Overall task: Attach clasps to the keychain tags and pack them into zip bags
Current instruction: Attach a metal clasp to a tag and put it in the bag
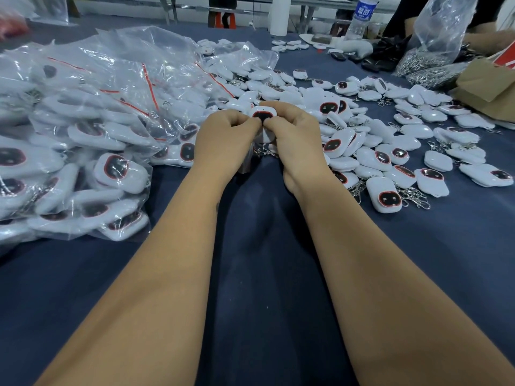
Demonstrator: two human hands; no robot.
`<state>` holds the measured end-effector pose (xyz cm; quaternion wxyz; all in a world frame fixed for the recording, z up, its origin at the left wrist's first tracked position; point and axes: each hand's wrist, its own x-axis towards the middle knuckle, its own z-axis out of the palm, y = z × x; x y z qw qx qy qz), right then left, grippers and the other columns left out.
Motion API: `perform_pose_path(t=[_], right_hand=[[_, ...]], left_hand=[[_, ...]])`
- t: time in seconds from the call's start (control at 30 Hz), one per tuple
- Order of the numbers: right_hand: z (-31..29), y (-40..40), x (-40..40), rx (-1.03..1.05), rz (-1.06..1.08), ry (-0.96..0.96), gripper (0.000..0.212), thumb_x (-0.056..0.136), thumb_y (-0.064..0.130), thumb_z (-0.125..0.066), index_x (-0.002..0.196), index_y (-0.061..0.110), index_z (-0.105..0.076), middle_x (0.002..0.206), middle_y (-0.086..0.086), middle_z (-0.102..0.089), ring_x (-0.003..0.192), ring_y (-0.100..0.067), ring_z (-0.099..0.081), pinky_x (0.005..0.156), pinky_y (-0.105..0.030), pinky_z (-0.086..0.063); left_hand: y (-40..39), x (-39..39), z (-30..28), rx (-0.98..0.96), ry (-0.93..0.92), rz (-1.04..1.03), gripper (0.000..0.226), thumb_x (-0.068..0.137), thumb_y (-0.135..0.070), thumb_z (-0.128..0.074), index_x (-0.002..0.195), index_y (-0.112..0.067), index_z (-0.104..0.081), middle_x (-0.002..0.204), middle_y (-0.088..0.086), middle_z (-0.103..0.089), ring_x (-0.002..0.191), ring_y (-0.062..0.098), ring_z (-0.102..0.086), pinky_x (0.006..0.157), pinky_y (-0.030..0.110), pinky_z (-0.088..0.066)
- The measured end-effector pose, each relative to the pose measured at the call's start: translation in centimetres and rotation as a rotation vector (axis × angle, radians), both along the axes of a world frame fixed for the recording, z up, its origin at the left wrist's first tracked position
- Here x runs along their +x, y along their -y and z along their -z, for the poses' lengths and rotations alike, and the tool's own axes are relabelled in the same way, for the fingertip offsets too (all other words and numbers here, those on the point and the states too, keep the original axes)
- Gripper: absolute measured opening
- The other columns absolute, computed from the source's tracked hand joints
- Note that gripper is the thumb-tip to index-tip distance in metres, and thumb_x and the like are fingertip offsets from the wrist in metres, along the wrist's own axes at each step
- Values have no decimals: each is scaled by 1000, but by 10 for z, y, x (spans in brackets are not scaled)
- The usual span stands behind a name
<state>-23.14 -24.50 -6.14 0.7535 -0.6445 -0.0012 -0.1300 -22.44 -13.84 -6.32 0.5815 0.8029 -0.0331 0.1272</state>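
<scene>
Keychain tag (263, 116) in white plastic, with a dark red-rimmed face, sits pinched between both hands above the dark blue cloth table (267, 302), directly between the 2 thumbs. Left hand (227, 135) curls round its left edge and right hand (292, 135) round its right edge, fingers narrow and closed on the tag from both sides, so neither hand is nearer; they meet on it. Its face is turned up and toward the camera, and its long axis appears to run from the far, upper end down toward the wrists, with the lower part hidden between the palms. A bit of metal clasp chain (266, 152) shows just below the hands; whether it is already joined to this tag cannot be told. Loose tags (387, 195) lie spread to the right, near the right hand, and packed zip bags (83, 129) are heaped to the left. Bagging this tag would likely mean moving leftward.
</scene>
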Motion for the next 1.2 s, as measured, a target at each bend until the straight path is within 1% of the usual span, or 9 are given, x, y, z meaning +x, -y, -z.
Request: perform_pose_path(t=[0.17,0.3,0.37,0.57,0.77,0.83,0.9,1.03,1.2], right_hand=[[-2,1,-2,-11,0,-2,27,87,-6,-51,99,11,-69,67,7,-70,61,-6,-63,54,-13,-46],[-2,2,-2,26,-28,-7,28,85,-8,-53,98,10,-70,73,-3,-70,69,-15,-66,70,-26,-56],[-2,2,-1,11,-13,-20,29,85,-8,-53,100,9,-71,75,-4,-70,69,-15,-66,69,-25,-55],[1,0,-2,-41,-27,-13,30,82,-9,-52,94,9,-72,78,-10,-68,73,-21,-61,76,-35,-52],[-1,-2,-3,2,22,13,24,83,-7,-56,92,10,-71,75,-3,-71,73,-17,-65,78,-36,-56],[-2,-1,-2,25,99,4,18,86,-4,-60,96,8,-68,81,-2,-69,77,-16,-65,76,-32,-56],[-4,-1,-1,183,118,0,14,89,-5,-57,94,7,-61,83,-5,-66,75,-16,-65,73,-28,-58],[-8,-3,-2,548,-38,6,17,94,-13,-45,103,2,-48,94,-25,-62,82,-32,-66,85,-40,-59],[-5,-8,-2,435,-98,-35,19,97,-4,-51,114,3,-45,97,-21,-66,82,-29,-70,88,-41,-58]], left_hand=[[1,0,-1,0,-9,-9,25,87,-30,-61,79,-9,-71,41,-13,-43,46,10,-37,54,28,-32],[-1,-2,-3,-22,-13,-1,27,87,-31,-60,78,-7,-70,45,-10,-43,50,15,-39,54,29,-32],[-1,-3,-4,-22,-13,-2,27,86,-29,-61,77,-5,-69,48,-9,-45,51,15,-39,55,28,-33],[4,-4,-4,-9,72,-86,35,83,-28,-64,83,7,-66,67,8,-50,62,17,-41,60,31,-37],[1,-7,-10,-141,-12,-85,32,77,-30,-60,63,-1,-59,58,10,-44,55,20,-37,56,32,-35],[0,-7,-11,-207,-21,-92,28,77,-24,-55,66,2,-57,62,11,-42,59,21,-35,59,34,-34],[0,-8,-10,-135,16,-99,12,78,-16,-55,71,-15,-65,61,4,-49,57,18,-41,61,29,-38],[-1,-8,-11,-136,63,-105,33,77,-7,-55,101,-27,-64,72,-3,-56,62,16,-54,67,37,-50],[-2,-14,-18,-199,158,-149,38,78,-5,-56,108,-29,-55,77,-3,-59,70,18,-58,80,47,-55]])
